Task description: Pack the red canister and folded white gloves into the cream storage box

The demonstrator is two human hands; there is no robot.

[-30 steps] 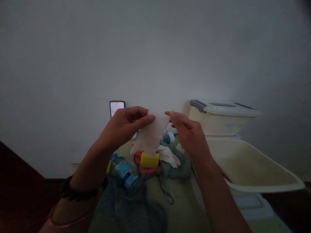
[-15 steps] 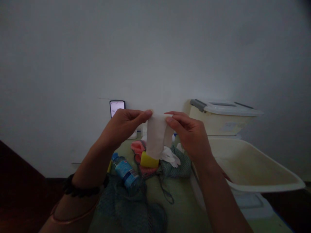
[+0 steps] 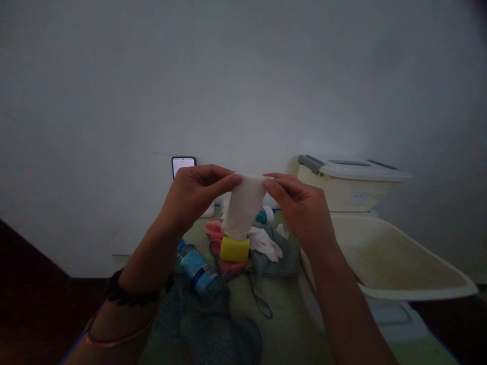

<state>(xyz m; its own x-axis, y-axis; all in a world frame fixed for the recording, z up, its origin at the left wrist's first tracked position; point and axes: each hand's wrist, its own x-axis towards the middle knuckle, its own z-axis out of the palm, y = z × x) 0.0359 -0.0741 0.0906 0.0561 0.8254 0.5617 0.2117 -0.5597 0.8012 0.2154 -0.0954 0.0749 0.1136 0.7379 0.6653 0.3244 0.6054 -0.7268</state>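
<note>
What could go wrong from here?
The white sheet hangs from a fingertip grip of the left hand and right hand; if either slackens, it might slip.

Its lower end hangs just above or in front of the yellow sponge, so it could perhaps brush it; I can't tell whether they touch.

The bottle lies on its side, so a bump might roll it.

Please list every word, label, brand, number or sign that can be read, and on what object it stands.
No text is legible.
Held white sheet: no print visible.
Blue-labelled bottle: print too blurred.
Phone: marks too small, screen partly hidden.
Lidded box: faint front mark, unreadable.
White-and-green container: too blurred.
</note>
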